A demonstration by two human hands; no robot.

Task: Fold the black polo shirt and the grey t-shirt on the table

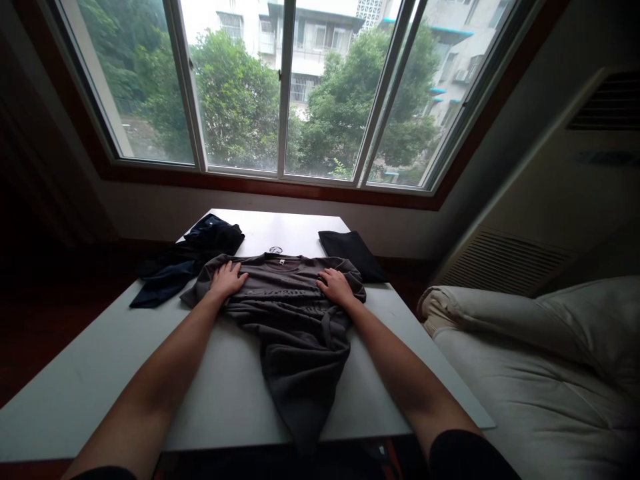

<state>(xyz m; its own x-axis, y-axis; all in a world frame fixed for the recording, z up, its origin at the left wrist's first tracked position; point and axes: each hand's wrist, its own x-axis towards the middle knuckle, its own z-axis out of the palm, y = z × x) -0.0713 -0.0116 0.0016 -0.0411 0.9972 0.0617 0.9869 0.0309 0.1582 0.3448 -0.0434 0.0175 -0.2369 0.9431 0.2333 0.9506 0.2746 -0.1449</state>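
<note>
A dark grey T-shirt [300,333] lies face up on the white table [230,393], its neckline toward the window. The upper part is spread wide, while the lower part is bunched in folds and hangs over the near edge. My left hand [227,279] rests flat on the shirt near its left shoulder, fingers spread. On the other side, near the right shoulder, my right hand [335,285] presses on the cloth with its fingers apart. Neither hand grips the fabric.
A heap of dark clothes [193,257] lies at the table's left, and a folded black garment [350,253] at the right. A thin dark loop [275,250] sits beyond the collar. To the right stands a pale sofa [530,373]; a window [280,100] is ahead.
</note>
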